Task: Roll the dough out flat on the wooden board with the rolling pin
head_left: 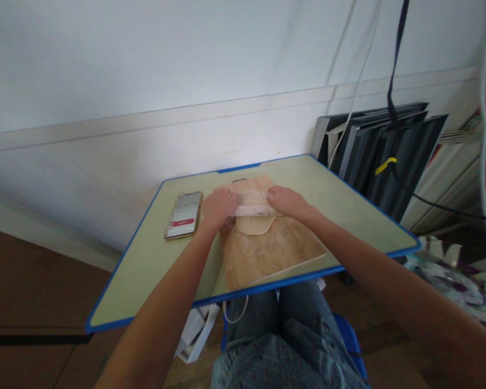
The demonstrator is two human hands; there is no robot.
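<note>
Pale green tabletop with a blue rim [154,270] carries a floured wooden board [267,254] at its near edge, set close within easy reach; on it lies a thin round of pale dough [254,225], under a pale wooden rolling pin [251,208]. Left hand [218,208] and right hand [288,201] each curl over one end of the pin, spread apart so pressure falls evenly; a smartphone with a lit screen [183,215] rests just left of the board, clear of the flour; beyond stands a white wall [186,81].

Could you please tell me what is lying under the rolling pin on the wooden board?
A flat dough sheet shows below the rolling pin; its far part is covered by pin and hands.
</note>
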